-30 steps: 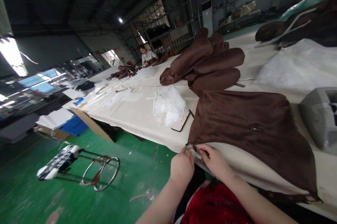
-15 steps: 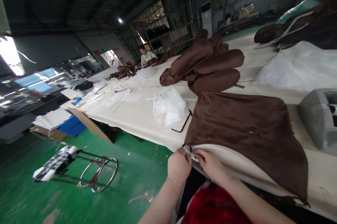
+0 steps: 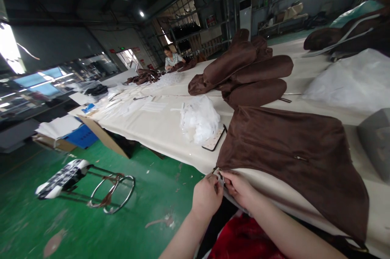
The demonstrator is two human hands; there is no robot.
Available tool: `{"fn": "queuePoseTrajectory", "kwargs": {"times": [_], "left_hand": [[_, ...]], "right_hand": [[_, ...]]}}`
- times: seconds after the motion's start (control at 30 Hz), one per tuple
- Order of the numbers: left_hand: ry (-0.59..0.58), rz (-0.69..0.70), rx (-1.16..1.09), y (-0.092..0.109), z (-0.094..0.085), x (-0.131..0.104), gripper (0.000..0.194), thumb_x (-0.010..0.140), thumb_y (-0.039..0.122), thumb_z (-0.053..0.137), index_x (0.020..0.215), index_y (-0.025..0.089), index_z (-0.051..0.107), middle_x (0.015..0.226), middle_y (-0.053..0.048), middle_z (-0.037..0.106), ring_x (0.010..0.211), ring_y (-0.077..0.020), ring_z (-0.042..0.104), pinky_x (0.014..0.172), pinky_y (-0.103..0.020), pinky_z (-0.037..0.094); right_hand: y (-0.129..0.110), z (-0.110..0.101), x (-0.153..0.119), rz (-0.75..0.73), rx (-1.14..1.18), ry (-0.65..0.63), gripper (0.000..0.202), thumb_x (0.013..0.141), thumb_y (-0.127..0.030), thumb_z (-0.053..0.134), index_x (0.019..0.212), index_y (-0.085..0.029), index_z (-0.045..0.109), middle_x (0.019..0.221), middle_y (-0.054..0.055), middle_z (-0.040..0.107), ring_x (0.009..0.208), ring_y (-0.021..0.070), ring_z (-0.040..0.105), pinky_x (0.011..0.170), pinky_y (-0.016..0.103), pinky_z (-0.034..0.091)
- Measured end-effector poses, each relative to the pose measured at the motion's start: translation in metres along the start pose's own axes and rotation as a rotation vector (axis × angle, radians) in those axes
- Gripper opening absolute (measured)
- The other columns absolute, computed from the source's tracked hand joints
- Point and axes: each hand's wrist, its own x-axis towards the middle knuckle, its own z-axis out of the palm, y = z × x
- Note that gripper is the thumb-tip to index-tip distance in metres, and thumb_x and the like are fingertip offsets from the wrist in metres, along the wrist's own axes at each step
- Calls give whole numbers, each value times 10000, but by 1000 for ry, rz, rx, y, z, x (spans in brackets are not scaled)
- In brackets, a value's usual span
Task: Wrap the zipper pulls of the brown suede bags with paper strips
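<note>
A brown leather-like bag (image 3: 289,141) lies flat on the table, a zipper with a metal pull across its middle. At its near left corner my left hand (image 3: 207,195) is closed, its fingers pinching the short strap end with small metal hardware. My right hand (image 3: 239,188) is closed right beside it, thumb and forefinger pressed together at the same corner. What sits between the right fingertips is small and mostly hidden. The bag's near right corner, with a metal ring, hangs at the table edge.
Several stuffed brown bags (image 3: 257,70) are piled behind. A clear plastic bag with white contents (image 3: 199,119) rests by a phone-like object (image 3: 215,139). A grey machine (image 3: 376,141) stands right. A stool (image 3: 65,178) lies on the green floor. A co-worker (image 3: 173,59) sits far off.
My right hand's fingers have drawn in closer to my left hand at the bag's corner. The view has shifted slightly; the bag lies as before.
</note>
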Motion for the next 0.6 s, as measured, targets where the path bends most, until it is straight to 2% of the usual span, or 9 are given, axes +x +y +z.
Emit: {"fn": "queuePoseTrajectory", "kwargs": {"times": [0.1,0.23,0.37,0.5,0.6], "left_hand": [[12,28,-100,-10,-3,0,161,817,134,467,686,191,542,766,-20,629,710,-133,580,641,-226,362],[-41,52,-281,-23,-6,0,248,820,135,445,578,187,452,627,13,548,637,-106,517,626,-202,347],[-58,-16,-252,-25,-3,2,286,814,177,461,533,183,406,559,22,487,556,-97,451,565,-218,294],[-33,-66,-219,-24,4,6,284,814,212,464,533,179,433,562,18,488,540,-98,430,553,-237,260],[-90,-34,-305,-28,7,9,302,806,209,443,511,181,387,529,34,397,529,-94,388,538,-234,245]], "right_hand": [[1,-4,-2,-11,58,-13,299,584,-335,781,624,-181,527,503,-87,407,413,36,261,384,203,136],[2,-9,-7,-13,94,-47,272,549,-276,821,655,-165,596,546,-75,441,461,40,299,410,198,185],[7,-11,-8,-25,76,-58,262,526,-275,842,656,-160,645,514,-71,447,454,43,303,422,207,175],[7,-15,-7,-115,-107,-53,262,556,-352,832,664,-156,695,444,-75,408,426,48,272,427,223,150],[4,-19,-9,-169,-265,-15,285,601,-412,799,707,-159,722,461,-56,461,427,61,313,428,229,185]]}}
